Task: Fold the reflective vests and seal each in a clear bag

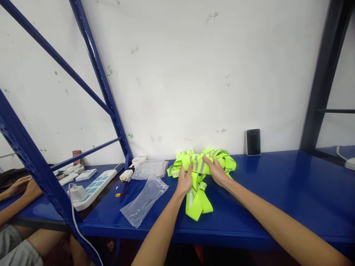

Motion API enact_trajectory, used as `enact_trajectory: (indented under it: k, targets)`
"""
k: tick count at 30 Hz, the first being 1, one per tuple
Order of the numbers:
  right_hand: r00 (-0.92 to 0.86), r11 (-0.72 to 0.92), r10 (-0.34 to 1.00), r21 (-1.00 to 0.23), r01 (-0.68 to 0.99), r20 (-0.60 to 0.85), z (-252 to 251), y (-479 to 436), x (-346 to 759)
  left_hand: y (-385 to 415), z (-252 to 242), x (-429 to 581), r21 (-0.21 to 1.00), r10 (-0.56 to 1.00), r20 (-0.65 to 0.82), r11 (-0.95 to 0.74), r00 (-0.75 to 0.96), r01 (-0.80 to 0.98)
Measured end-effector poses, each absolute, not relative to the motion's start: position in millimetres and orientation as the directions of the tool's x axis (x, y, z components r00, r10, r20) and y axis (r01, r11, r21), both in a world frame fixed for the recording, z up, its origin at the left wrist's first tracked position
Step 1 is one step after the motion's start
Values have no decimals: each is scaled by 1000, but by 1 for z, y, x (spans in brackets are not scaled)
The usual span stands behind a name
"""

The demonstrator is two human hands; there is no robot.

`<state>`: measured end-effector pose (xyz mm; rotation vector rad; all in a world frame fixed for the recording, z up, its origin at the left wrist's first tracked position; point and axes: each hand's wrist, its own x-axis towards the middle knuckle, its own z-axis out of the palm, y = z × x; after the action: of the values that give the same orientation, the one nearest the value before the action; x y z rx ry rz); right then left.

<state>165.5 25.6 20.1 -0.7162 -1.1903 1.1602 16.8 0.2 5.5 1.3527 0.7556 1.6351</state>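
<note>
In the head view, a crumpled neon-yellow reflective vest (200, 168) with grey stripes lies on the blue tabletop (277, 192), near its back edge and roughly midway along it, with one strap end trailing toward the front edge. The left hand (184, 181) grips the vest's left part, its fingers (189, 170) closed narrowly round a fold of strap. The right hand (216, 171) lies on top of the bundle just beside it, fingers bent down over the fabric and pinching it with the thumb. Left of the vest, a clear plastic bag (144, 200) lies flat and slanting toward the front edge, and a second plastic bag (151, 168) sits behind it near the wall. Farther left are a small white adapter (126, 174) with red and black leads and a white power strip (95, 186) with a plug and cable in it. A dark rectangular device (253, 142) stands upright against the wall at the back edge, well to the right of the vest. At the far left, beyond the blue rack upright (33, 162), another person's hand (19, 184) rests on the next surface.
</note>
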Motion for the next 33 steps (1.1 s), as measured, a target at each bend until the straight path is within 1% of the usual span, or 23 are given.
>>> enact_trajectory:
  k: [3, 5, 8, 12, 14, 16, 19, 22, 25, 29, 31, 33]
  targets:
    - [-194, 197, 936, -893, -406, 295, 23, 20, 163, -2, 9, 13, 854, 864, 493, -504, -103, -132]
    - [-265, 187, 914, -897, -401, 308, 25, 18, 164, -3, 12, 11, 852, 849, 514, -522, -123, -40]
    - [-281, 231, 899, -910, -346, 335, 27, 21, 169, -2, 14, 9, 858, 855, 512, -513, -90, 12]
    - [-272, 274, 903, -934, -230, 332, 27, 24, 178, -2, 16, 7, 879, 879, 477, -477, -6, 6]
    - [-250, 277, 911, -936, -219, 328, 28, 23, 179, -3, 16, 6, 900, 899, 435, -434, 54, -35]
    - [-248, 248, 915, -928, -278, 319, 29, 21, 179, -5, 18, 6, 918, 911, 395, -388, 115, -82]
    - [-345, 145, 890, -902, -407, 298, 32, 14, 178, -8, 21, 5, 923, 907, 382, -364, 177, -128]
    - [-426, 73, 861, -896, -437, 278, 35, 11, 177, -9, 22, 6, 914, 895, 402, -381, 192, -137]
    - [-359, 134, 885, -900, -414, 296, 33, 13, 175, -5, 18, 8, 921, 916, 371, -342, 152, -188]
    - [-158, 293, 914, -879, -377, 373, 29, 19, 172, 1, 9, 13, 911, 954, 292, -256, 66, -322]
    - [-66, 368, 908, -863, -345, 414, 30, 21, 172, 1, 6, 16, 907, 957, 264, -205, 117, -367]
    - [39, 430, 898, -853, -297, 439, 34, 20, 174, 1, 4, 19, 919, 948, 219, -121, 230, -375]
